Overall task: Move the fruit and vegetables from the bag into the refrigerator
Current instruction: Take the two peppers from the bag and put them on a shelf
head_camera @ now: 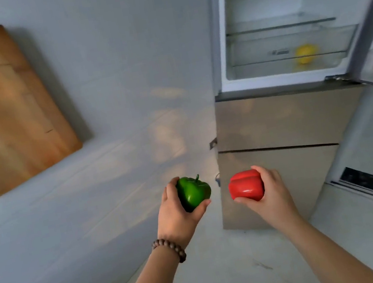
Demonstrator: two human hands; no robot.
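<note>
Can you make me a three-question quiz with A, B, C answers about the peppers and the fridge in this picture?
1. Where is the yellow fruit?
A. in the clear drawer inside the fridge
B. on the wooden board
C. on the floor

2. What colour is the pepper in the left hand?
A. red
B. green
C. orange

3. How is the top door of the fridge?
A. shut
B. open
C. taken off

Answers: 1 A, the fruit shows through the drawer's clear front. 2 B, the left hand's grip is round the green pepper, while the right hand holds the red pepper. 3 B, the shelves inside are on show.
</note>
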